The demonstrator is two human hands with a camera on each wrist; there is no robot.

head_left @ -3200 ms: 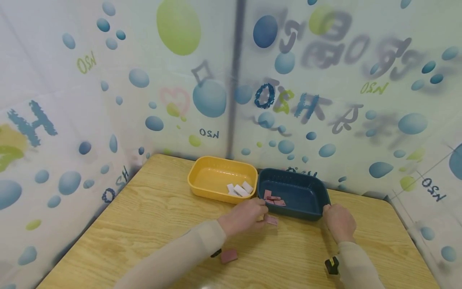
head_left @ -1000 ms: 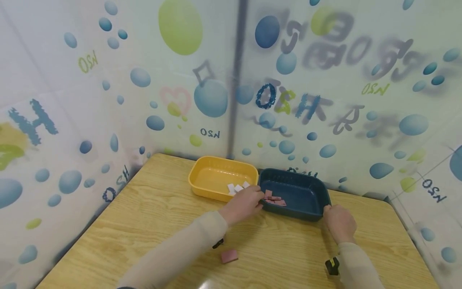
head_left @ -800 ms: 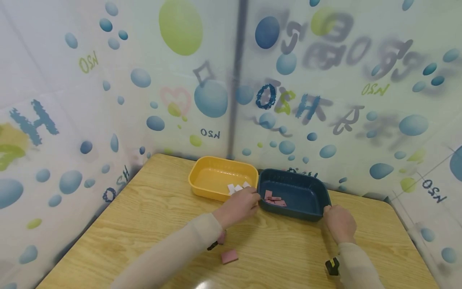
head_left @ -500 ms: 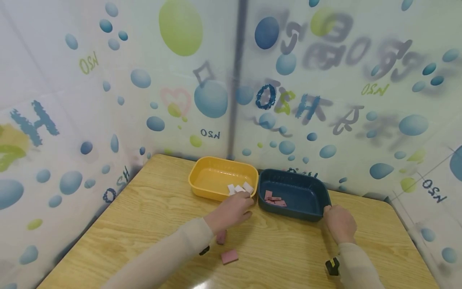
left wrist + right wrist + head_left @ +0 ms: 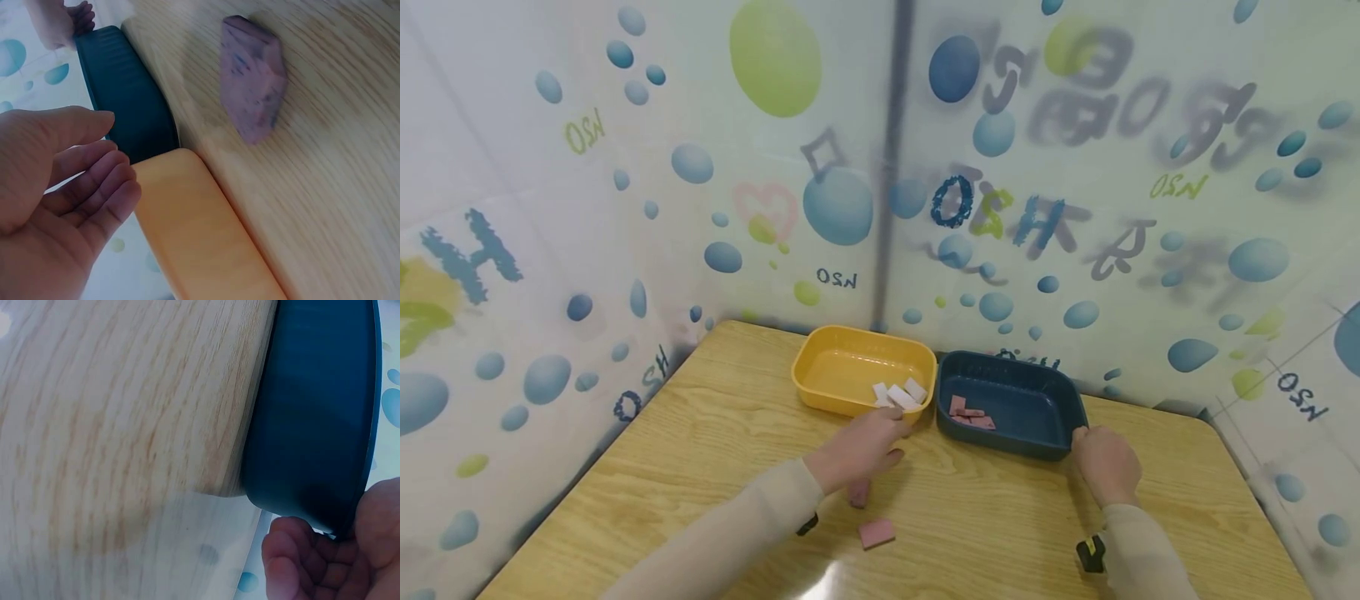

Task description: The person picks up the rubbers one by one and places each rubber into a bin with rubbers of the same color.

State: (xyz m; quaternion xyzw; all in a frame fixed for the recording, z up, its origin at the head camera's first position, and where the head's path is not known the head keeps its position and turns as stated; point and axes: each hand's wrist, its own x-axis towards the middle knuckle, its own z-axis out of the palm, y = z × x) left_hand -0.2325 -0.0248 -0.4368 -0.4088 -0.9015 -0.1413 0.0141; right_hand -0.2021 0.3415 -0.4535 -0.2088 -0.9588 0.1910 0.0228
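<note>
My left hand point(image 5: 863, 446) hovers in front of the yellow tray point(image 5: 827, 402), fingers loosely bent with nothing between them. Just below it lies a pink block point(image 5: 859, 493), eraser-like; in the left wrist view such a block point(image 5: 253, 81) shows dark specks. Another pink block point(image 5: 877, 532) rests nearer me. My right hand point(image 5: 1107, 465) grips the near right corner of the dark blue tray point(image 5: 1037, 447), thumb and curled fingers at the rim in the right wrist view. Several pink pieces point(image 5: 973, 417) lie inside the blue tray's left end.
Several white blocks point(image 5: 901, 395) lie in the yellow tray's right end. Both trays stand side by side at the back of the wooden table point(image 5: 1000, 533), close to a printed curtain point(image 5: 1037, 275). Black wrist cameras are strapped under both sleeves point(image 5: 1138, 542).
My left hand has drawn back leftward from the blue tray's near left corner, uncovering a pink block. The pink block seen before the blue tray earliest is gone from there. My right hand stays put.
</note>
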